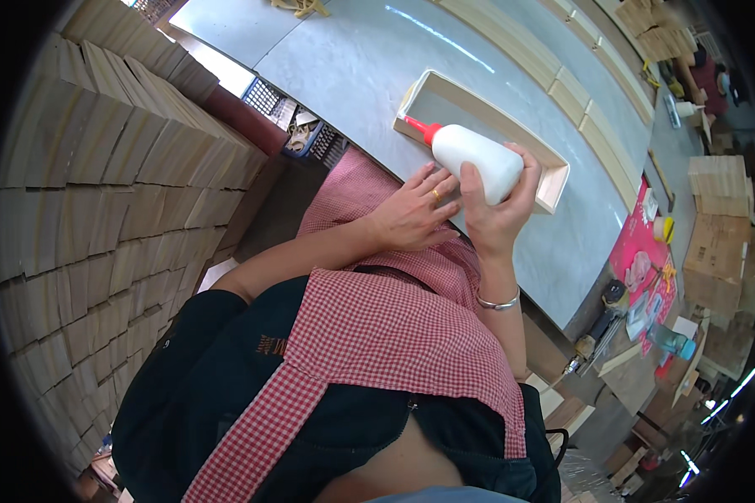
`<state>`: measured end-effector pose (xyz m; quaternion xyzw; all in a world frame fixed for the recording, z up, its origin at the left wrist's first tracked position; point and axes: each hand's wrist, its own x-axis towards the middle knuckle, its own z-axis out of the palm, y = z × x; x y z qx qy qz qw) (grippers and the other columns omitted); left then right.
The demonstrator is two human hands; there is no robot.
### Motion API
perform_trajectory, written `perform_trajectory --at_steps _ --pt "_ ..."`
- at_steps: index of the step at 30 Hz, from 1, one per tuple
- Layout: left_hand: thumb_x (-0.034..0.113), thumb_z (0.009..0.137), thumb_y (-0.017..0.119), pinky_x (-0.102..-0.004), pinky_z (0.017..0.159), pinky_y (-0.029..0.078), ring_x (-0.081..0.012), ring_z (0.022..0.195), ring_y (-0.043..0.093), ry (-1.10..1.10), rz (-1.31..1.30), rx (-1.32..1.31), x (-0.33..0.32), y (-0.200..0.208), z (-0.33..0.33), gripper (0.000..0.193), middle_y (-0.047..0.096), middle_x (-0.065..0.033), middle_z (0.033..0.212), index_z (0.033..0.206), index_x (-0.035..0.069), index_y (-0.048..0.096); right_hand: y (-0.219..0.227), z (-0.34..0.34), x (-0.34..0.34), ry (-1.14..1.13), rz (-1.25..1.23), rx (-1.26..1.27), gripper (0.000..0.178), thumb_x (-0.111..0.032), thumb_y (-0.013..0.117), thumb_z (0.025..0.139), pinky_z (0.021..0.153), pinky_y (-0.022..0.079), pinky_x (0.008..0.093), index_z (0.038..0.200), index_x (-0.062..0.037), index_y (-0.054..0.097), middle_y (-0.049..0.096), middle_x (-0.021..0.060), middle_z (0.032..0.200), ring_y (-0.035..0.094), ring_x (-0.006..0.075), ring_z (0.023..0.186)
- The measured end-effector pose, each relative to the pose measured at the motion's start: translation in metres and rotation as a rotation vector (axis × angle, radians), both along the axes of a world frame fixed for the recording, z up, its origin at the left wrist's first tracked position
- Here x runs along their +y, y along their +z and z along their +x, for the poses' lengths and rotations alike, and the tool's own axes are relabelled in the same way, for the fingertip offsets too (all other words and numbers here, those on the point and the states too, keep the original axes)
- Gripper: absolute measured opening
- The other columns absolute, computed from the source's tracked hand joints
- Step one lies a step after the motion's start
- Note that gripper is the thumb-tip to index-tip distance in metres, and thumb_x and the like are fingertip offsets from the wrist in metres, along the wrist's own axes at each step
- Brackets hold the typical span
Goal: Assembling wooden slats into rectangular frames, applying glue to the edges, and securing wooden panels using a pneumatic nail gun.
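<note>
My right hand (503, 197) is wrapped round a white squeeze bottle (476, 159) with a red nozzle. The bottle lies tilted, its tip pointing left over the near wall of a long pale wooden frame (554, 191). That frame rests on the grey tabletop (327, 84), which shows through its middle. Partly behind the bottle, its near side is hidden. My left hand (415, 208) is at the table's near edge, just left of the bottle's base, with fingers stretched out and nothing in them.
Tall stacks of wooden boards (84, 168) fill the left side. Blue baskets (306, 138) sit under the table edge. Rows of light wooden strips (562, 88) lie along the table's far side. A power drill (591, 344) and a clear bottle (671, 342) lie at the right.
</note>
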<state>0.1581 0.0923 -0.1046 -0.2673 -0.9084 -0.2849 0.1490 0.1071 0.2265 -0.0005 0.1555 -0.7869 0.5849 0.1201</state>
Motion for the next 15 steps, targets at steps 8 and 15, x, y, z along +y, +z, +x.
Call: perform_trajectory --at_steps 8,15 --pt "0.039 0.090 0.065 -0.0569 0.120 0.022 -0.0415 0.144 0.034 -0.002 0.002 0.002 -0.002 0.008 -0.002 0.052 0.039 -0.0246 0.151 0.126 0.004 0.055 0.013 0.011 0.033 -0.091 0.144 0.025 0.056 -0.018 0.079 0.082 0.082 0.054 0.0367 0.126 -0.0028 0.048 0.060 0.0154 0.114 0.062 0.0270 0.096" --pt "0.040 0.090 0.066 -0.0555 0.121 0.022 -0.0399 0.146 0.032 -0.002 -0.020 -0.023 0.000 0.010 -0.002 0.052 0.036 -0.0227 0.155 0.127 0.005 0.056 0.016 0.025 0.085 -0.276 0.231 0.063 0.053 -0.021 0.078 0.083 0.081 0.053 0.0360 0.124 -0.0030 0.050 0.061 0.0150 0.112 0.061 0.0263 0.094"
